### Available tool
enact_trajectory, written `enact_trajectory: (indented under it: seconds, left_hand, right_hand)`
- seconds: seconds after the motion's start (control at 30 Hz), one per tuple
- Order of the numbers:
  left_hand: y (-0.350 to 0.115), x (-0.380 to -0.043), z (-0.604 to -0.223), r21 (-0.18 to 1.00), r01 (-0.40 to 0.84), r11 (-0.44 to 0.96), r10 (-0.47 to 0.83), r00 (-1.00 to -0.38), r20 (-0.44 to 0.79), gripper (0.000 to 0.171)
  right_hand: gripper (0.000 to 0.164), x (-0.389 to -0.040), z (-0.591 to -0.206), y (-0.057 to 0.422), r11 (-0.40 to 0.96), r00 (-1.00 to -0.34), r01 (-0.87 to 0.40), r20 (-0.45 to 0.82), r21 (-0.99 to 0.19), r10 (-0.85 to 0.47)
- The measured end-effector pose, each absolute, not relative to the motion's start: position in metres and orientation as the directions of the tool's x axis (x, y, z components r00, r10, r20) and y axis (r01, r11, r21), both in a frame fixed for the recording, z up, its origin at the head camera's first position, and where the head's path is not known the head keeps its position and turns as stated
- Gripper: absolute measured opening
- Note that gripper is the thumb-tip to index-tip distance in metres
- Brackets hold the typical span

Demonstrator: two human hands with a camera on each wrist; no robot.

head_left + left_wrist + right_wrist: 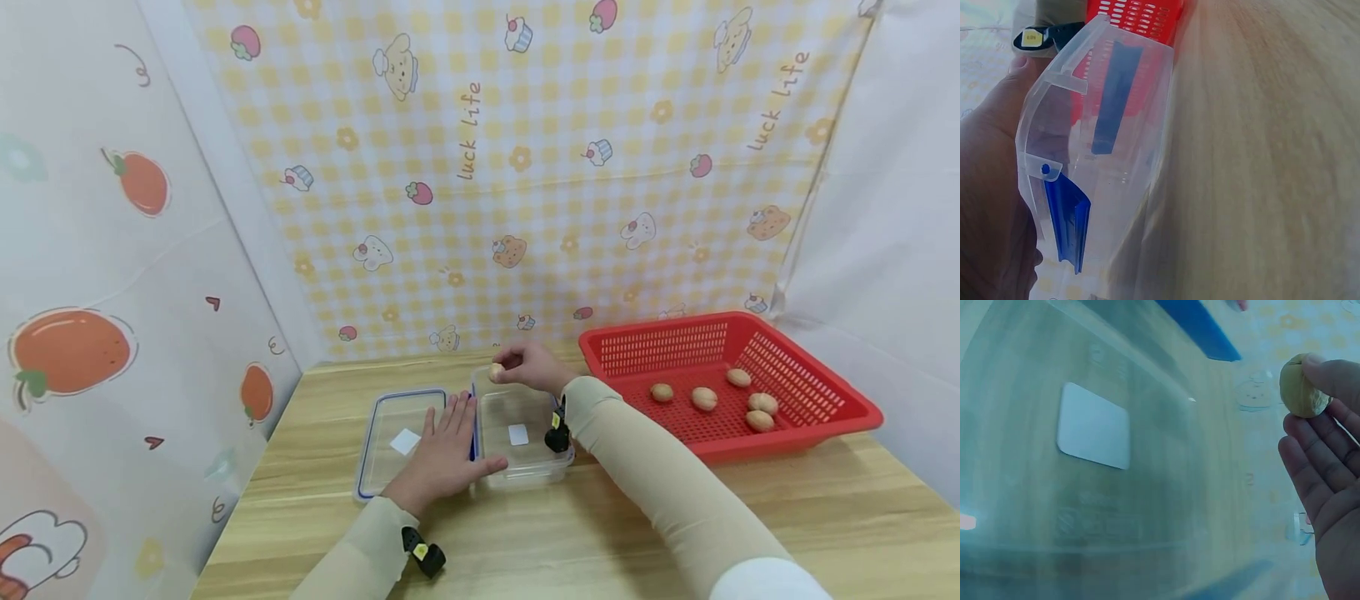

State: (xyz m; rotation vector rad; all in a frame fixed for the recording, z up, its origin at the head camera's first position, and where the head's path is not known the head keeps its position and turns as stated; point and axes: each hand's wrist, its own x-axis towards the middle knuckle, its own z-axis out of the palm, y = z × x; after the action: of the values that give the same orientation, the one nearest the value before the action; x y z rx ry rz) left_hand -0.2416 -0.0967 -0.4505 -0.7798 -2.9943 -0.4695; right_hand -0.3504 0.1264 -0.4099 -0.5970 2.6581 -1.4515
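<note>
My right hand (528, 367) pinches a walnut (496, 372) above the far left corner of a clear plastic container (517, 475). The right wrist view shows the tan, wrinkled walnut (1300, 387) between thumb and fingertips. My left hand (442, 458) lies with fingers stretched out over the seam between the container and its lid (378, 442), its thumb reaching across the container's near left corner. Blue flaps (1072, 222) hang on the container's side in the left wrist view. A white square label (518, 434) shows inside the container's outline.
Right of the container, a red plastic basket (862, 412) holds several walnuts (703, 398). The clear lid, edged in blue and bearing a white label (405, 442), lies at the left on the wooden table (525, 550). A checkered cloth (562, 208) hangs behind.
</note>
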Motion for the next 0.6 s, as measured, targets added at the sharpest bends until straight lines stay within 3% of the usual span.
enact_trajectory:
  seconds: [0.6]
  left_hand:
    - [-0.099, -0.242, -0.45, 0.303, 0.478, 0.824, 0.481, -0.874, 0.07, 0.112]
  right_hand:
    - [0.026, -0.351, -0.431, 0.1, 0.597, -0.932, -0.264, 0.04, -0.758, -0.36]
